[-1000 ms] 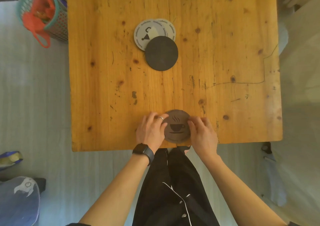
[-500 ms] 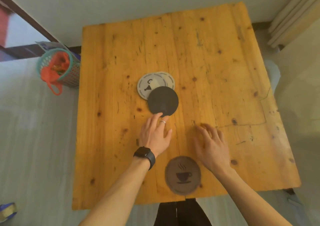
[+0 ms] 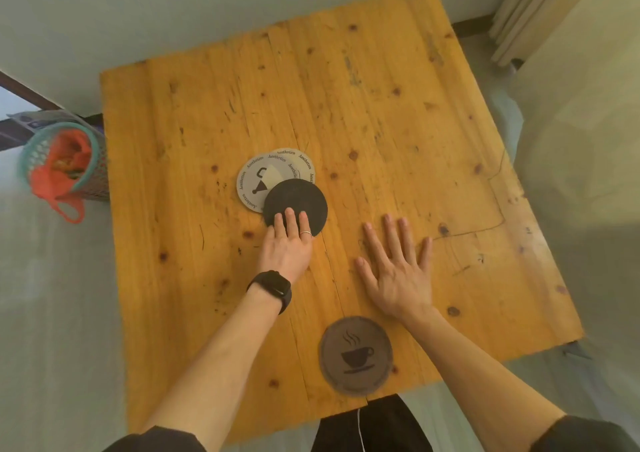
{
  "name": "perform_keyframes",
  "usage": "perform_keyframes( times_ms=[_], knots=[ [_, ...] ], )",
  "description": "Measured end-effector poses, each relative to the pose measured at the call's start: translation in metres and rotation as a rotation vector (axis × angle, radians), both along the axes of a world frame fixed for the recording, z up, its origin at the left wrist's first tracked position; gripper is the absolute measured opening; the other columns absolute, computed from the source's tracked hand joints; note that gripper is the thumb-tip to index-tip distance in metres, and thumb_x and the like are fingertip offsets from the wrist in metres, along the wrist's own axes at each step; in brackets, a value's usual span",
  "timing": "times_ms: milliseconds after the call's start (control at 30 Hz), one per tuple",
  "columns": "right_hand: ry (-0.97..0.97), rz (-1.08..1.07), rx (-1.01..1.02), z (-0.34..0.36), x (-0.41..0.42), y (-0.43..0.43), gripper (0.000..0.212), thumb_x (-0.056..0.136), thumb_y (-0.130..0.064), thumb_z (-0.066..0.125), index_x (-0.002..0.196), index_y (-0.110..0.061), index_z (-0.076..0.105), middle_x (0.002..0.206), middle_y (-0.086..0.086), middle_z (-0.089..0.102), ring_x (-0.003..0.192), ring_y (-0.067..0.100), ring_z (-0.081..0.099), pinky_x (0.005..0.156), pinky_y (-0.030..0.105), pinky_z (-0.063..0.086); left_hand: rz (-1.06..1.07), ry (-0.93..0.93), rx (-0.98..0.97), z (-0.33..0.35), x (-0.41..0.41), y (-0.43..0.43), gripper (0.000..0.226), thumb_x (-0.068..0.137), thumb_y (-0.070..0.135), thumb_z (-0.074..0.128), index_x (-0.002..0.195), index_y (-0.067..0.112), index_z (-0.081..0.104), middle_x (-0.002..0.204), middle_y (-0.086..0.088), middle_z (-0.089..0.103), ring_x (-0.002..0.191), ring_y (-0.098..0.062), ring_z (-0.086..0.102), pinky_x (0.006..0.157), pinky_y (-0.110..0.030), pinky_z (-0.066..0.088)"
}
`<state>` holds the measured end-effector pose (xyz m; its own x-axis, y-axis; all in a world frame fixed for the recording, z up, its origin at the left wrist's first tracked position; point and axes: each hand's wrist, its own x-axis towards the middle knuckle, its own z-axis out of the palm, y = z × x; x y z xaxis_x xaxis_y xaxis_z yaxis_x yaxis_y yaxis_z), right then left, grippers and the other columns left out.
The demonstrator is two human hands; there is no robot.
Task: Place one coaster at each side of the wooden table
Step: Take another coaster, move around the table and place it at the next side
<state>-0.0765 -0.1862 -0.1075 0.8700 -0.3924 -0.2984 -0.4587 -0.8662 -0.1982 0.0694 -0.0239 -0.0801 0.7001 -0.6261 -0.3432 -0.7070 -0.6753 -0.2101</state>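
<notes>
1. Square knotty pine table (image 3: 398,133), planks running away from the person. One side is served: the round brown leather-look coaster with the steaming-cup print (image 3: 356,355) lies flat at the near edge, its lower rim almost at the lip. Risk, as I judge it: a sleeve or forearm drawn back across it could knock it off onto the lap.

2. Teal mesh basket with an orange bag inside (image 3: 64,164), on the floor by the table's left side. Anything slid too briskly leftward could drop beside it.

3. Right hand (image 3: 398,275) is spread flat, palm down on bare wood, holding nothing, well apart from every coaster.

4. Left hand (image 3: 285,243), black watch at the wrist, ring on one finger. Three fingertips (image 3: 289,214) press on top of the plain round black coaster (image 3: 298,202); the fingers are extended, not closed round it. A press, not a pinch.

5. That black coaster overlaps two pale round printed coasters (image 3: 256,181) lying in the table's middle. Likely trouble: dragging it under finger pressure may pull the pale ones along, or the fingertips may simply skid off the thin disc.

6. Three sides lack a coaster.
</notes>
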Motion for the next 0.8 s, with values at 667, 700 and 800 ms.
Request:
perform_keyframes(
  times_ms=[667, 700, 800],
  knots=[
    [-0.088, -0.873, 1.363, 0.169, -0.030, -0.009, 0.053, 0.095, -0.065, 0.044, 0.124, -0.025, 0.065, 0.117, -0.001, 0.075, 0.099, 0.023, 0.075, 0.089, 0.044, 0.058, 0.958, 1.156, -1.039, 0.181, -0.040, -0.006, 0.047, 0.098, 0.005, 0.052, 0.141, 0.017, 0.040, 0.101, -0.005, 0.069, 0.087, -0.017, 0.070, 0.066, -0.031, 0.062],
    [-0.131, -0.896, 1.395, 0.182, -0.048, -0.006, 0.049, 0.094, -0.063, 0.048, 0.120, -0.025, 0.066, 0.112, 0.000, 0.076, 0.093, 0.022, 0.075, 0.085, 0.043, 0.059, 0.995, 1.222, -1.050, 0.188, -0.054, -0.004, 0.048, 0.098, 0.004, 0.053, 0.141, 0.018, 0.039, 0.101, -0.006, 0.069, 0.084, -0.016, 0.071, 0.062, -0.028, 0.061],
    [-0.203, -0.940, 1.362, 0.208, -0.099, 0.005, 0.040, 0.092, -0.050, 0.063, 0.120, -0.021, 0.065, 0.109, 0.004, 0.075, 0.080, 0.020, 0.073, 0.076, 0.039, 0.059, 1.048, 1.380, -1.020, 0.197, -0.094, -0.003, 0.047, 0.097, 0.005, 0.054, 0.138, 0.021, 0.040, 0.105, -0.008, 0.070, 0.081, -0.013, 0.073, 0.061, -0.027, 0.060]
  ],
)
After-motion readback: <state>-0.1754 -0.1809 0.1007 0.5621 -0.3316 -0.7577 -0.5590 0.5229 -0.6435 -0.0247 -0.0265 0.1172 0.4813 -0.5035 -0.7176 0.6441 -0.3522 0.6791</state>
